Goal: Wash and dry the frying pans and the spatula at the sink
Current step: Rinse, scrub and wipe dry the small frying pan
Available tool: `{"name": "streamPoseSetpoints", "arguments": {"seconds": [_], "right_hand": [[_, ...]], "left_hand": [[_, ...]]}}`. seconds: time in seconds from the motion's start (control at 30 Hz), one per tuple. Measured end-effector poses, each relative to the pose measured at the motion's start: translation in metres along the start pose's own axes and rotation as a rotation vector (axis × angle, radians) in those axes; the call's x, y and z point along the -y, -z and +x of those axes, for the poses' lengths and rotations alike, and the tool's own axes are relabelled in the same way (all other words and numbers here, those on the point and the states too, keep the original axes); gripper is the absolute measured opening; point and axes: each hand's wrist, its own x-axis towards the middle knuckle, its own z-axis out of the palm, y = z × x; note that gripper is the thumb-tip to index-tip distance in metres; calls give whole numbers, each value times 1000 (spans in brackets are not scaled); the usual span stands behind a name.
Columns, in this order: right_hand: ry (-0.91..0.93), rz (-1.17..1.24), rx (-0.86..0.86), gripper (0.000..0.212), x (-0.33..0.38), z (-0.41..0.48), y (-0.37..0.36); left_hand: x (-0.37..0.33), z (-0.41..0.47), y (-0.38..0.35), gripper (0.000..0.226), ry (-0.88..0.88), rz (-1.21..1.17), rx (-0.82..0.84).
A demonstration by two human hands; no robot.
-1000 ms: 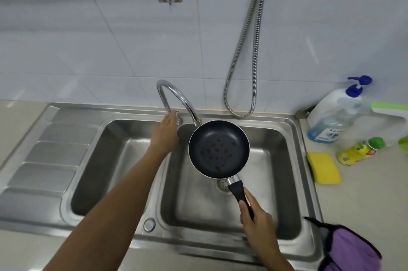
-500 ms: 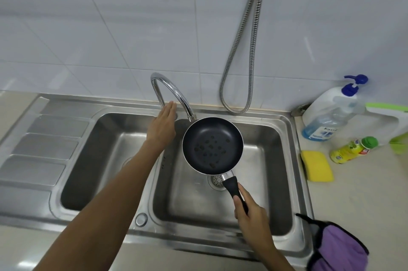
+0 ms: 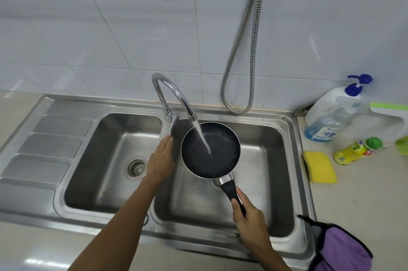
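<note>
Currently: right grip (image 3: pixel 249 215) is clenched round the black handle (image 3: pixel 229 189) of the frying pan (image 3: pixel 220 156), thumb lying along the top of the handle. Pan is held over the right basin (image 3: pixel 271 160) of the steel sink (image 3: pixel 287 120), dark inside facing up, and it hides part of that basin's drain (image 3: pixel 216 183). Handle points near-right, toward the person.

Water stream (image 3: pixel 203 138) runs from the spout of the faucet (image 3: pixel 172 87) and lands inside the pan, a bit left of centre. Pan interior looks wet, with a few pale specks by the near rim.

Left grip (image 3: pixel 160 160) is released: fingers straight and together, fingertips touching the near end of the faucet lever (image 3: pixel 171 125). Lever is blurred, so I cannot tell its exact angle. Hand sits above the divider between the two basins, just left of the pan and not touching it.

Left basin (image 3: pixel 106 138) shows its drain (image 3: pixel 135 167); the ribbed drainboard (image 3: pixel 50 144) is further left.

On the worktop (image 3: pixel 364 193) right of the sink:
- yellow sponge (image 3: pixel 320 167), flat, just beside the sink edge
- small yellow bottle (image 3: pixel 357 150) with green cap, on its side, right of the sponge
- pump bottle (image 3: pixel 326 118) with blue liquid, upright, at the far wall
- purple cloth (image 3: pixel 337 248) with black trim at the near right corner, partly cut off

A metal hose (image 3: pixel 242 49) hangs in a loop on the tiled wall behind the right basin.
</note>
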Motion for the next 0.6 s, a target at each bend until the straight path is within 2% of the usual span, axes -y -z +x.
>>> {"name": "streamPoseSetpoints", "arguments": {"seconds": [0.3,0.5,0.6], "right_hand": [[44,6,-21,44,-10,-2,-1],[49,-18,-27,43,-12,-1,1],[42,-28,-24,43,-12,0,3]], "left_hand": [[-4,3,3,69,2,-111,-84],[-19,10,6,55,104,-279,-106],[-34,14,15,46,212,-393,-99]]}}
